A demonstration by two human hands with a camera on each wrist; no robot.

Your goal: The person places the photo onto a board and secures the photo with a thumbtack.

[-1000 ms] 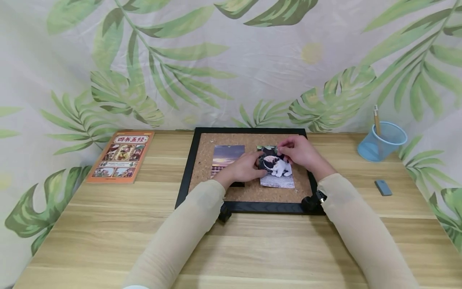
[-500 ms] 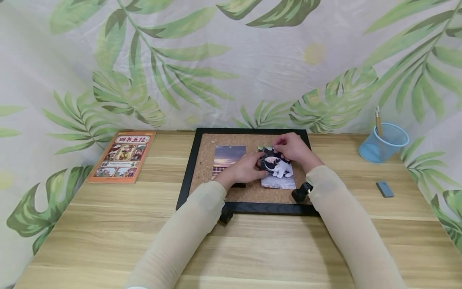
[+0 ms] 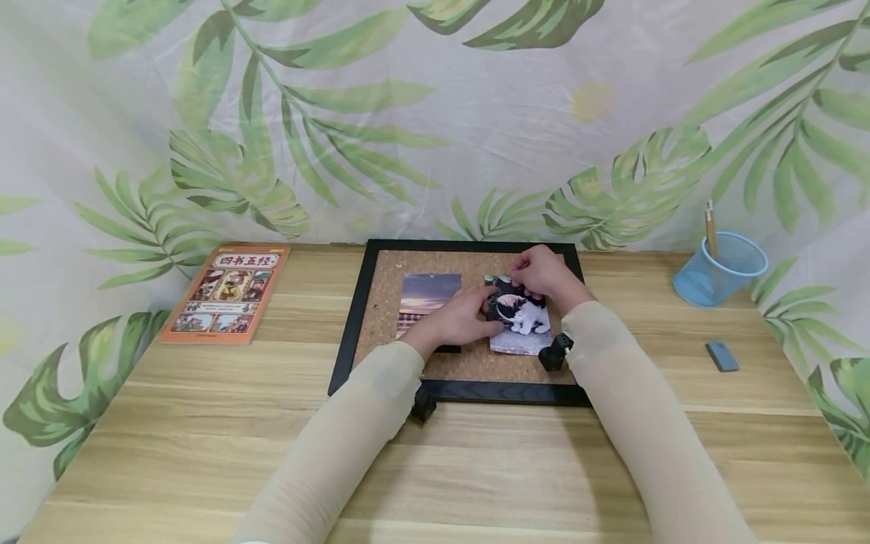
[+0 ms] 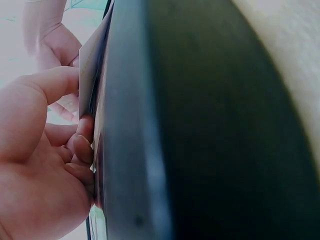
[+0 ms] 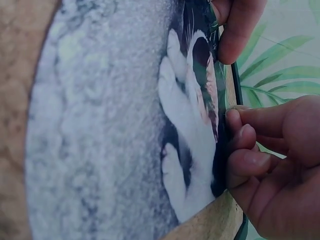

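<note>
A cat photo (image 3: 523, 340) lies on the right half of a cork board (image 3: 476, 368) with a black frame. My left hand (image 3: 465, 316) holds its left edge. In the left wrist view, the thumb is on the photo's face and the fingers are curled beneath its raised edge. My right hand (image 3: 546, 276) is at the photo's top middle, fingers curled and thumb meeting forefinger. A small brassy tack, mostly hidden, shows at those fingertips (image 5: 234, 120). A sunset photo (image 3: 431, 291), partly covered by my left hand, has a small dot at its top middle.
An orange book (image 3: 224, 296) lies on the wooden table (image 3: 489, 468) at the back left. To the right stand a blue mesh cup (image 3: 707, 273) with pencils in it and, nearer me, a small grey-blue block (image 3: 722, 356). A leaf-patterned cloth (image 3: 476, 136) hangs behind the board.
My right hand has moved left along the photo's top edge, from near its right corner to the middle. My left hand stays on the photo's left edge.
</note>
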